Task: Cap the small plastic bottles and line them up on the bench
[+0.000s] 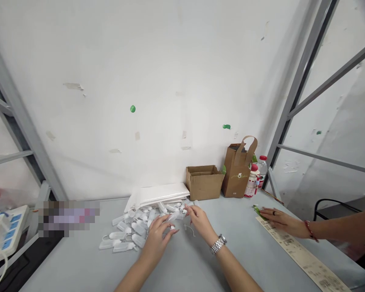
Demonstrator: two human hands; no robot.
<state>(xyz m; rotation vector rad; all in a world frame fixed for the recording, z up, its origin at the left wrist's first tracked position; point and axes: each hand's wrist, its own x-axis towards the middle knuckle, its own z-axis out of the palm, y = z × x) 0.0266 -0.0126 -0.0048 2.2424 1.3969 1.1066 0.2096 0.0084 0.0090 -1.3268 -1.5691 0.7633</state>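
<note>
A pile of small translucent white plastic pieces (138, 228), several with thin loops, lies on the grey table. My left hand (158, 237) is at the pile's right edge. Its thumb and fingers are curled around a small white end of one such piece. My right hand (201, 222), with a silver watch on the wrist, is close beside it. Fingertips of that hand are pinched together at the end of a translucent piece (177, 215); the exact grip is partly hidden. A thin white strap (190, 230) shows just below the right hand.
White padded envelopes (161, 194) lie behind the pile. Farther right stand an open cardboard box (205, 187), a brown paper bag (235, 176) and bottles (252, 182). Another person's hand (284, 221) rests by a long label strip (304, 255). A power strip (13, 231) is far left.
</note>
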